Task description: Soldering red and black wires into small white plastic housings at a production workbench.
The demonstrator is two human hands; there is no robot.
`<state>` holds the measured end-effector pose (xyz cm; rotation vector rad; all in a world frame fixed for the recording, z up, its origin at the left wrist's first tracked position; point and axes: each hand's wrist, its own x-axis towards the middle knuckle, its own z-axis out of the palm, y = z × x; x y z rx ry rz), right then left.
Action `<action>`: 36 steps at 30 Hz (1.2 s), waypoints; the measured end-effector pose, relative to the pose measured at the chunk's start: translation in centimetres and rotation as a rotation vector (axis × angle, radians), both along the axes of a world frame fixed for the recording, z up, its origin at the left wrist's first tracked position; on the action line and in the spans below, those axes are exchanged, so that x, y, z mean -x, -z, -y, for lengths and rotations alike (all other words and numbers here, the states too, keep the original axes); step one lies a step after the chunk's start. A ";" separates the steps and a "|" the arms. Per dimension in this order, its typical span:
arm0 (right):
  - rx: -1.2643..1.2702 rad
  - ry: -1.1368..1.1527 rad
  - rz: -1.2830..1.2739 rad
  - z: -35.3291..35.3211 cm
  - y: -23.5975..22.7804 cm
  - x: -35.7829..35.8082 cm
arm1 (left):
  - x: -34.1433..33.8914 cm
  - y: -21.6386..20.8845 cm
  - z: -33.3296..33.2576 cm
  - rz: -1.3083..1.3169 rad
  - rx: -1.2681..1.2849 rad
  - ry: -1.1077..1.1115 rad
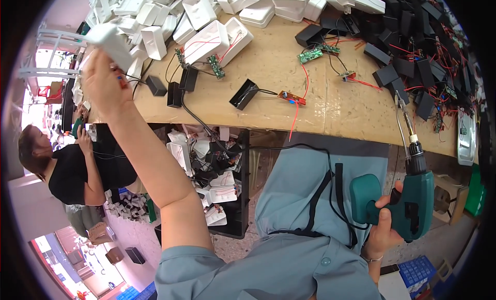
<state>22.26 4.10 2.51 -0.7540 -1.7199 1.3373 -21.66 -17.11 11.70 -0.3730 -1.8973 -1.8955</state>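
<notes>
Head view, worker at a bench, seen from above. The left hand [107, 88] is raised at the upper left, over the bench's far left end, its fingers closed on a white case [112, 44], which is blurred and tilted; a small red part [122, 79] shows just below the case, beside the hand. The right hand [385, 230], at the lower right, is wrapped around the handle of a green power tool [419, 202], held in front of the bench's near edge. The tool's slender metal tip [409, 121] points up across that edge, close to the nearest of the black boxes [405, 67] heaped at right. White cases [199, 10] are piled along the back. Between the heaps, on the tan bench top [341, 111], lie green circuit boards [310, 55] with red wires and, nearer the front, an open black box [244, 95] joined by a dark lead to a red circuit board [292, 98]. Below, a black crate [245, 196] holds more white parts. At far left, a co-worker [72, 171] in black handles something green.
</notes>
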 end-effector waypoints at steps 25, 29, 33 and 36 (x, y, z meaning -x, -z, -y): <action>-0.003 0.025 0.043 -0.5 -0.2 0.3 | 0.0 0.8 -15.0 -0.446 0.804 0.301; 0.003 0.016 0.034 -0.5 -0.3 0.2 | 2.6 1.6 -21.8 -0.549 1.046 0.473; 0.007 0.034 0.035 -0.6 -0.2 -0.2 | -0.7 -0.5 -23.5 -0.613 0.980 0.750; 0.005 0.041 -0.013 -0.8 0.1 -0.1 | 1.2 -0.3 -26.0 -0.635 1.301 0.708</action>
